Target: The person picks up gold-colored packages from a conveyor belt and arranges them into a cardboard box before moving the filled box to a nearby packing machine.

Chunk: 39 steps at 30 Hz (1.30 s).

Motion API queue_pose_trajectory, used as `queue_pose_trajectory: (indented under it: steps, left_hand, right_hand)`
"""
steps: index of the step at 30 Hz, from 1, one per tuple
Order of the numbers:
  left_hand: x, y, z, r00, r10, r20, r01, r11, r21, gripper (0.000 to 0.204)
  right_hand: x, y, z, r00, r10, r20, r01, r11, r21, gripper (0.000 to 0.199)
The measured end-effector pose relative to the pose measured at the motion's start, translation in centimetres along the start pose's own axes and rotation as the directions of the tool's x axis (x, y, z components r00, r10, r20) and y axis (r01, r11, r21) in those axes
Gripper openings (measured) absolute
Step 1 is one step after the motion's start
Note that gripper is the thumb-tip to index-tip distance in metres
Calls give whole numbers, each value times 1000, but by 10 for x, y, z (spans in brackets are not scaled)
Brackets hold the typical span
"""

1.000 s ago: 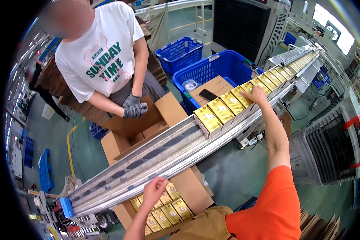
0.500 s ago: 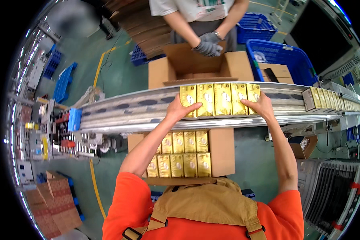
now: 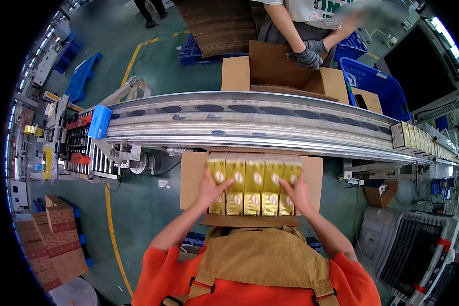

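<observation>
A row of several gold boxes point(image 3: 255, 172) is squeezed between my two hands, over the open cardboard carton point(image 3: 311, 178) in front of me. My left hand point(image 3: 208, 189) grips the row's left end, its thumb laid on the front faces. At the right end, my right hand point(image 3: 297, 195) presses in the same way. More gold boxes point(image 3: 253, 205) stand in the carton, showing below the held row. The held row hides the back of the carton, and I cannot tell whether it touches the carton.
Beyond the carton runs a conveyor point(image 3: 301, 127), with another line of gold boxes point(image 3: 418, 138) at its right end and a blue block point(image 3: 100, 122) at its left. A co-worker's gloved hands point(image 3: 309, 55) are at a second open carton point(image 3: 270, 58) behind it, beside a blue basket point(image 3: 387, 84).
My hands have lifted the row of gold boxes off the conveyor and brought it toward me, over the near carton. The view has shifted too.
</observation>
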<state>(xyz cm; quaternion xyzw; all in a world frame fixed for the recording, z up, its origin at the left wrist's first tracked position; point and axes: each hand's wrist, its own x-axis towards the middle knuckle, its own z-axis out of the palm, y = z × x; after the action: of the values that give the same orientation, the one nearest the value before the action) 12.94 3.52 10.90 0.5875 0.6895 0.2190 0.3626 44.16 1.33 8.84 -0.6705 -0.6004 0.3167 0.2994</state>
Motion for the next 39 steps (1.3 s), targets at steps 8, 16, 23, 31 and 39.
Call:
queue_pose_trajectory:
  steps: [8, 16, 23, 31, 39]
  left_hand:
    - [27, -2, -1, 939, -28, 343, -169, 831, 529, 86]
    - [-35, -150, -57, 945, -309, -104, 321, 937, 136, 81]
    - [-90, -31, -78, 952, -17, 305, -42, 982, 184, 88]
    - [-77, -12, -7, 453, -21, 891, -492, 828, 270, 99]
    - [-15, -39, 0, 896, 445, 3, -291, 581, 760, 96]
  right_hand:
    - [23, 35, -1, 982, -44, 186, 118, 903, -412, 45]
    - [-56, 50, -23, 921, 59, -386, -204, 916, -344, 105]
    - [-87, 7, -79, 958, 271, 98, -280, 956, 91, 107]
    - [-44, -22, -14, 629, -168, 759, 758, 350, -551, 98]
    - [56, -35, -32, 578, -713, 398, 816, 490, -307, 30]
